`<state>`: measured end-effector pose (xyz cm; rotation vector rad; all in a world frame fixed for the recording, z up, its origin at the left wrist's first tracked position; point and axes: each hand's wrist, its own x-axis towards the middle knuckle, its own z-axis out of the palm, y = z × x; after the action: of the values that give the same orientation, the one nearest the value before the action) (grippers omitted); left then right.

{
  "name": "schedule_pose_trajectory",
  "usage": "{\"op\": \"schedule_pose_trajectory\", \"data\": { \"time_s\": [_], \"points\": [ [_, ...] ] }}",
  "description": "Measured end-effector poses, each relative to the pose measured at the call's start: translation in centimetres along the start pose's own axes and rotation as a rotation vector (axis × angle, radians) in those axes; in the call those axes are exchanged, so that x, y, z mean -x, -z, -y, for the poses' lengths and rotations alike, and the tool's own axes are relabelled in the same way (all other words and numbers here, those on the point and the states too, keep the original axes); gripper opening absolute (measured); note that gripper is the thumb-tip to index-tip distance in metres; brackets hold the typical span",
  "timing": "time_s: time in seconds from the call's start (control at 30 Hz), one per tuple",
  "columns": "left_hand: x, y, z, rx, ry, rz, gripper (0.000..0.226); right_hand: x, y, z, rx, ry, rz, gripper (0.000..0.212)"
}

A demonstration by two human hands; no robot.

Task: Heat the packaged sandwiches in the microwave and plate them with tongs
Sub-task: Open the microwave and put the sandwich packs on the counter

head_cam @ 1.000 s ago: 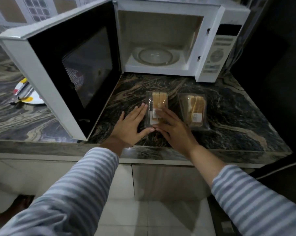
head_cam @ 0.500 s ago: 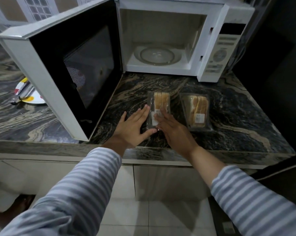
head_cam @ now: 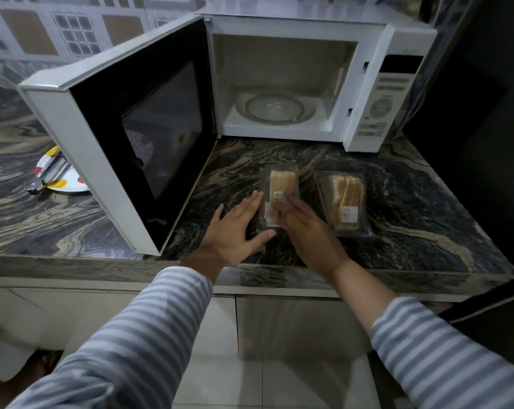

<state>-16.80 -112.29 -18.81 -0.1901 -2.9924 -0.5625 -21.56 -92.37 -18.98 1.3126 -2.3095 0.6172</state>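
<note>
Little is changing since a moment ago: the left hand (head_cam: 236,228) and right hand (head_cam: 307,231) are still flanking the near sandwich pack (head_cam: 279,193) on the counter (head_cam: 412,231), straight fingers touching its sides; the second pack (head_cam: 344,200) is lying just beside, the microwave (head_cam: 365,84) standing open behind

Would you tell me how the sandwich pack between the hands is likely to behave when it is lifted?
The sandwich pack is probably light: it shows only sliced bread in thin clear plastic. The glossy shell may flex and feel slippery, so a grip from both sides by the left hand and right hand seems wise. Lying flat, it is unlikely to roll.
</note>
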Motion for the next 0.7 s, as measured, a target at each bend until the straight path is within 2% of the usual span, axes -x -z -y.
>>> {"op": "schedule_pose_trajectory", "data": {
  "time_s": [0.07,0.23,0.3,0.37,0.43,0.53,0.6,0.7],
  "points": [
    [-0.1,0.5,-0.5,0.106,0.011,-0.065,0.079,-0.3,1.0,0.6,-0.046,-0.086,-0.092,0.036],
    [-2.3,2.3,-2.2,0.257,0.065,-0.248,0.064,-0.2,2.2,2.3,-0.308,-0.522,-0.34,0.039],
    [-3.6,3.9,-2.8,0.35,0.033,-0.285,0.062,-0.4,2.3,2.9,-0.411,-0.687,-0.305,0.043],
    [-4.9,5.4,-3.2,0.417,0.001,-0.268,0.056,-1.1,2.1,3.0,-0.368,-0.777,-0.172,0.049],
    [-6.0,6.8,-3.4,0.448,-0.02,-0.263,0.046,-2.3,1.7,2.7,-0.308,-0.786,-0.101,0.048],
    [-7.1,8.3,-3.8,0.477,-0.048,-0.248,0.036,-5.1,1.2,2.6,-0.33,-0.769,-0.192,0.042],
    [-7.5,9.0,-3.8,0.469,-0.048,-0.23,0.036,-6.9,0.9,2.3,-0.307,-0.777,-0.177,0.05],
    [-7.7,9.5,-3.6,0.445,-0.059,-0.216,0.038,-8.7,0.2,2.0,-0.258,-0.831,-0.05,0.062]
  ]
}}
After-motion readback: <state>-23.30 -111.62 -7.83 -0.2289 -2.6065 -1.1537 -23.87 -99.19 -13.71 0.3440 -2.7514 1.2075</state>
